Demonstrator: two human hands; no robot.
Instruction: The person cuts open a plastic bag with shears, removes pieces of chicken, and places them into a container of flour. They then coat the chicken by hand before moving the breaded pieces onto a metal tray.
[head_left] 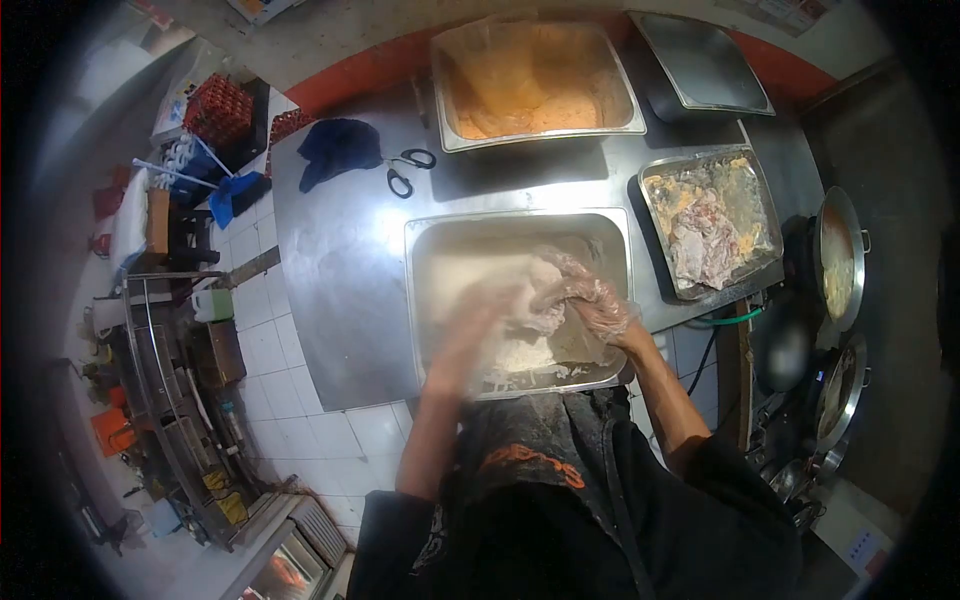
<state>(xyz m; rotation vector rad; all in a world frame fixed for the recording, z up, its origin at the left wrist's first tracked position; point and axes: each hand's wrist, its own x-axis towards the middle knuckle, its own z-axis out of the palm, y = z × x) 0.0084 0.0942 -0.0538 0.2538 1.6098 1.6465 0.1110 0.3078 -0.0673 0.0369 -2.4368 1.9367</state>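
Observation:
A deep metal pan (pixel 415 370) of pale flour (pixel 520 353) stands at the table's near edge. Inside it, my right hand (pixel 598 305), in a clear plastic glove, has its fingers curled round a flour-coated piece of meat (pixel 543 308). My left hand (pixel 490 320) is at the left side of that piece, over the flour. Motion smears its fingers, so their grip cannot be made out.
Behind stands a metal pan (pixel 540 140) with orange-coloured contents. A tray (pixel 757 205) of floured meat (pixel 702 245) is at the right, below a lidded-looking metal container (pixel 700 60). Scissors (pixel 402 175) and a dark blue cloth (pixel 340 150) lie back left. Woks (pixel 840 260) are at far right.

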